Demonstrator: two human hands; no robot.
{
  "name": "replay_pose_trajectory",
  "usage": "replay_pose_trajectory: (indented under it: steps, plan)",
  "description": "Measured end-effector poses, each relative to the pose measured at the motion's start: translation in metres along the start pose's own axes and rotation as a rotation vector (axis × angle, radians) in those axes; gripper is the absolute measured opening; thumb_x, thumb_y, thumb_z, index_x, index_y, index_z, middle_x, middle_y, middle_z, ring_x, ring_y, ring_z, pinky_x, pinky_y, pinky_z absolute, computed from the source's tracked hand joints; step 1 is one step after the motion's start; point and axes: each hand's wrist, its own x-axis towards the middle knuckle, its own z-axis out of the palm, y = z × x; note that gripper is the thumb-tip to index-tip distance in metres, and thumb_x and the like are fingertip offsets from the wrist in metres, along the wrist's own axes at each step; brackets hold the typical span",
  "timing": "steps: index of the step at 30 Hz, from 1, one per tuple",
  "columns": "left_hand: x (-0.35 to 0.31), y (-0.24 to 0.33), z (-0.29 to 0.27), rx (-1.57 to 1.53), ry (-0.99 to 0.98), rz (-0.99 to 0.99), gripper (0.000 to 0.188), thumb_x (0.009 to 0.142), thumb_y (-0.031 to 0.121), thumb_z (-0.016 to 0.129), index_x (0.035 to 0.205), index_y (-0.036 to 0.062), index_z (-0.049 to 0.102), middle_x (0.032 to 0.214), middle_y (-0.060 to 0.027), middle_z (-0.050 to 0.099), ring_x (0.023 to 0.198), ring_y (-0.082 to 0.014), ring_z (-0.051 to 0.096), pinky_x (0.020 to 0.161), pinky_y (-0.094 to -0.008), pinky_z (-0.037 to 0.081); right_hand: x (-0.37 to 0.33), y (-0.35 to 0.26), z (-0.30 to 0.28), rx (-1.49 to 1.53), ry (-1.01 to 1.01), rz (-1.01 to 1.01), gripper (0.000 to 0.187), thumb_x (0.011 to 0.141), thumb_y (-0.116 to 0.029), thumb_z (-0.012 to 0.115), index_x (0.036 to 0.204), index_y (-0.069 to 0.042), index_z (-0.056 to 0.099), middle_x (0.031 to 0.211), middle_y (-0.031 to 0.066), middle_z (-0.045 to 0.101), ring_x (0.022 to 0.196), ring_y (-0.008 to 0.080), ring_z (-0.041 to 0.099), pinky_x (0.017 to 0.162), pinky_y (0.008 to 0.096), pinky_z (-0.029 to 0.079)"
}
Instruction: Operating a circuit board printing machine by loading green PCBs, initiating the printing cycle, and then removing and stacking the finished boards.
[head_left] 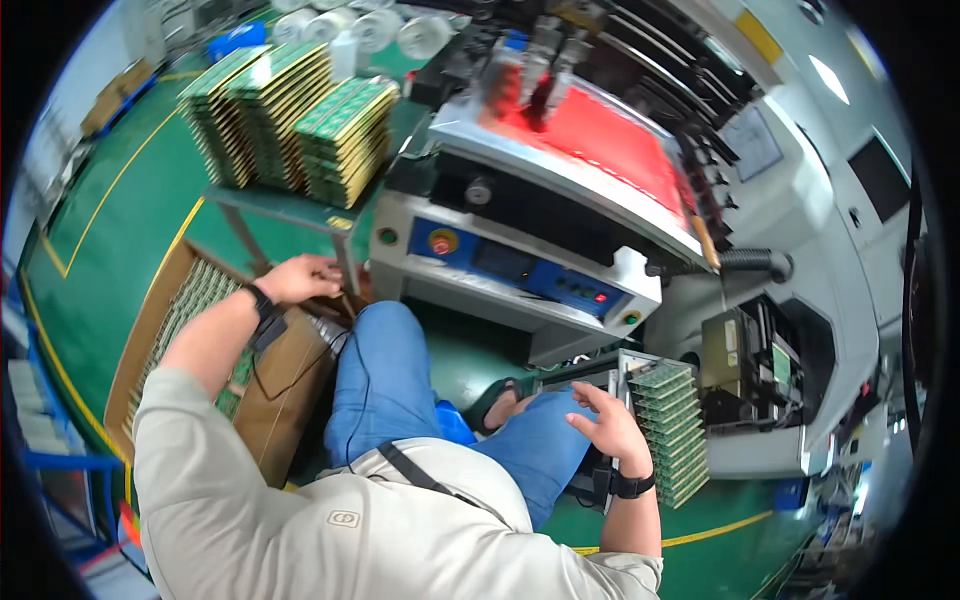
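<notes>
My left hand (pixel 300 280) is loosely bent beside the leg of a small table, over the edge of a cardboard box (pixel 290 375). Its fingers appear slightly apart, and I see nothing held in them. Rows of green circuit boards (pixel 195 310) stand inside the box. Above my right thigh hovers my right hand (pixel 607 422), thumb and fingers spread, with nothing in it. Close to its right is a tall stack of green circuit boards (pixel 668 430). Each wrist wears a black band, and a thin dark cable runs by my left thigh.
Three stacks of gold-edged green boards (pixel 345 140) stand on the small table (pixel 285 208). Ahead is a machine with a blue control panel (pixel 520 265) and a framed red sheet (pixel 610 140). A wooden-handled tool (pixel 706 243) rests at its right edge. A ribbed black hose (pixel 745 262) sticks out nearby.
</notes>
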Motion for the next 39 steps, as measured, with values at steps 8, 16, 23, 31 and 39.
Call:
replay_pose_trajectory:
  steps: [8, 16, 23, 31, 39]
  plan:
    - [0.001, 0.0, -0.002, 0.029, 0.053, -0.148, 0.038, 0.093, 0.038, 0.078, 0.109, 0.0041, 0.081, 0.108, -0.014, 0.079, 0.1, -0.0249, 0.073, 0.09, -0.0376, 0.056, -0.005, -0.042, -0.027, 0.073, 0.1, -0.141, 0.048, 0.093, -0.024, 0.079, 0.134, -0.002, 0.067, 0.121, 0.0205, 0.074, 0.112, 0.0355, 0.071, 0.098, 0.0425, 0.056]
    - [-0.002, -0.014, 0.005, -0.03, 0.201, 0.003, 0.04, 0.095, 0.041, 0.076, 0.114, 0.0068, 0.079, 0.096, -0.0118, 0.078, 0.087, -0.0216, 0.073, 0.081, -0.0356, 0.056, 0.054, -0.037, -0.028, 0.25, -0.091, -0.539, 0.029, 0.104, -0.025, 0.065, 0.112, 0.001, 0.075, 0.115, 0.0205, 0.076, 0.109, 0.0402, 0.071, 0.095, 0.0442, 0.057]
    - [-0.004, 0.002, 0.002, -0.052, 0.169, -0.058, 0.039, 0.094, 0.04, 0.077, 0.113, 0.0062, 0.078, 0.099, -0.0133, 0.078, 0.09, -0.0253, 0.074, 0.084, -0.0367, 0.057, 0.092, -0.059, -0.044, 0.111, -0.211, -0.492, 0.029, 0.102, -0.025, 0.066, 0.113, 0.001, 0.075, 0.123, 0.0203, 0.075, 0.114, 0.0375, 0.071, 0.1, 0.0433, 0.055]
    - [0.011, 0.203, 0.016, 0.176, 0.16, 0.793, 0.046, 0.094, 0.031, 0.077, 0.132, 0.0071, 0.068, 0.122, -0.0142, 0.071, 0.113, -0.0342, 0.068, 0.1, -0.0433, 0.054, 0.122, -0.11, -0.031, 0.091, -0.263, -0.492, 0.049, 0.096, -0.031, 0.075, 0.135, -0.003, 0.064, 0.129, 0.0203, 0.071, 0.115, 0.0383, 0.069, 0.1, 0.0444, 0.055]
    - [0.022, 0.294, 0.066, 0.125, -0.024, 1.133, 0.034, 0.093, 0.026, 0.078, 0.12, 0.008, 0.071, 0.11, -0.0101, 0.071, 0.1, -0.0296, 0.069, 0.086, -0.0416, 0.055, 0.122, -0.115, -0.031, 0.057, -0.461, -0.536, 0.064, 0.094, -0.04, 0.076, 0.141, -0.003, 0.054, 0.121, 0.0247, 0.069, 0.113, 0.0456, 0.066, 0.097, 0.0496, 0.053]
